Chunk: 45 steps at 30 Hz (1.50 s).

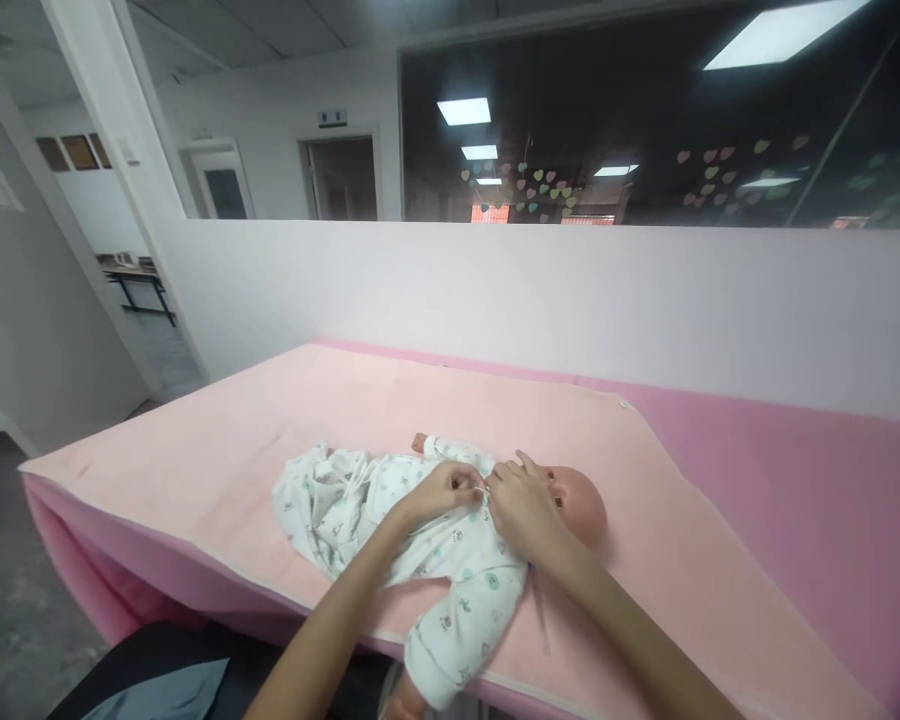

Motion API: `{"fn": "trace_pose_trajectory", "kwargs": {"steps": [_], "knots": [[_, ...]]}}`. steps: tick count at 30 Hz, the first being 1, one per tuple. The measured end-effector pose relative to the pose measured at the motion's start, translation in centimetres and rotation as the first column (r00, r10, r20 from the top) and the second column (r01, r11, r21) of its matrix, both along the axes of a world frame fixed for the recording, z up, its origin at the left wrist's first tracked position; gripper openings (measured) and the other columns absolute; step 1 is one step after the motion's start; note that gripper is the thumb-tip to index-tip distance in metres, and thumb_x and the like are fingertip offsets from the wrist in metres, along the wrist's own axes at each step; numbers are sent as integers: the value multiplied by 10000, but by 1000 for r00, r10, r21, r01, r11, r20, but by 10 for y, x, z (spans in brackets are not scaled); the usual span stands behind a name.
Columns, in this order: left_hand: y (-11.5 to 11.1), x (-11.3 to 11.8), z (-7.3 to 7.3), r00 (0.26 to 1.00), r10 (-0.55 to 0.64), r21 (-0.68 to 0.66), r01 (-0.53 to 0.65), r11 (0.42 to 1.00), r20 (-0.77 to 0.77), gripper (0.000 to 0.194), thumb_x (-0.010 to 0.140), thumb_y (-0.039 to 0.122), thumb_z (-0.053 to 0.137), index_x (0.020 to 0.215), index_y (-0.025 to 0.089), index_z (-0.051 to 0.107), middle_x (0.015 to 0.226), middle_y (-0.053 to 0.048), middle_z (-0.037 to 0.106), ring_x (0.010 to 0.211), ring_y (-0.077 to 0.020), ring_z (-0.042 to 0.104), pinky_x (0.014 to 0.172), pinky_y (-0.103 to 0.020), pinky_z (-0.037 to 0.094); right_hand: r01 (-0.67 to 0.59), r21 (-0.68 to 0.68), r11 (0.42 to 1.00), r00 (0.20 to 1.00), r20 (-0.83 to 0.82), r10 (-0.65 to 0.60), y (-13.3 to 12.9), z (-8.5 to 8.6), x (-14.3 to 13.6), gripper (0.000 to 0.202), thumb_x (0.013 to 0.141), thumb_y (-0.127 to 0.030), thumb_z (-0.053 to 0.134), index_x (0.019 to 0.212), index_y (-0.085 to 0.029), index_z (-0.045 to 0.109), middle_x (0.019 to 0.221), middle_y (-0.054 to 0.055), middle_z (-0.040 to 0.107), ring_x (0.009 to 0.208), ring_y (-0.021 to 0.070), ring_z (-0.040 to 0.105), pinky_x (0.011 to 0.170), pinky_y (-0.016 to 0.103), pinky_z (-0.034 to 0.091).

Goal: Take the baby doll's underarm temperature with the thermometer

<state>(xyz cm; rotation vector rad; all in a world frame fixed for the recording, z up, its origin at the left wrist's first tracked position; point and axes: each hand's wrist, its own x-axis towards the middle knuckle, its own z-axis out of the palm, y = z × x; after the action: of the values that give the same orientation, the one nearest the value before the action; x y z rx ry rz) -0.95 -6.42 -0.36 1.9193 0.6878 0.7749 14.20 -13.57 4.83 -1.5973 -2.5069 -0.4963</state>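
A baby doll lies on its back on the pink cover, its head to the right. It wears a white garment printed with small green and brown figures. Over the doll's upper chest, my left hand is closed in a pinch on a thin white tie of the garment. My right hand meets it from the right, fingers pinched at the same tie and hiding the doll's neck and chin. Loose cloth bunches around the doll's legs, and one sleeve reaches toward the near edge.
The light pink cover lies over a darker pink cloth on the table. Its near edge runs just in front of me. A white wall with a window above stands behind. At left is a doorway beside a grey door.
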Motion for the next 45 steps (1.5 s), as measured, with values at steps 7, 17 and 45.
{"fn": "trace_pose_trajectory", "kwargs": {"steps": [7, 17, 45], "knots": [[-9, -10, -6, 973, 226, 158, -232, 960, 57, 221, 701, 304, 649, 841, 134, 632, 500, 75, 362, 471, -69, 346, 476, -191, 270, 42, -88, 995, 998, 39, -39, 3, -2, -5, 170, 791, -94, 458, 755, -175, 603, 719, 55, 626, 749, 191, 549, 742, 296, 292], [-45, -57, 13, 955, 261, 354, -199, 914, -137, 221, 747, 308, 624, 903, 158, 671, 916, -55, 667, 851, -185, 591, 760, -268, 429, 15, -59, 998, 999, 39, -13, -2, -2, -9, 231, 792, -66, 416, 870, -174, 604, 776, 67, 655, 729, 183, 551, 682, 285, 270], [-43, -54, 0, 954, 294, 289, -267, 919, -54, 181, 780, 250, 580, 918, 195, 684, 949, -42, 652, 921, -196, 569, 855, -294, 408, -94, -130, 987, 981, -183, 70, 0, -7, -36, 134, 836, -236, 477, 865, -164, 586, 895, 59, 616, 862, 173, 536, 785, 288, 341]]}}
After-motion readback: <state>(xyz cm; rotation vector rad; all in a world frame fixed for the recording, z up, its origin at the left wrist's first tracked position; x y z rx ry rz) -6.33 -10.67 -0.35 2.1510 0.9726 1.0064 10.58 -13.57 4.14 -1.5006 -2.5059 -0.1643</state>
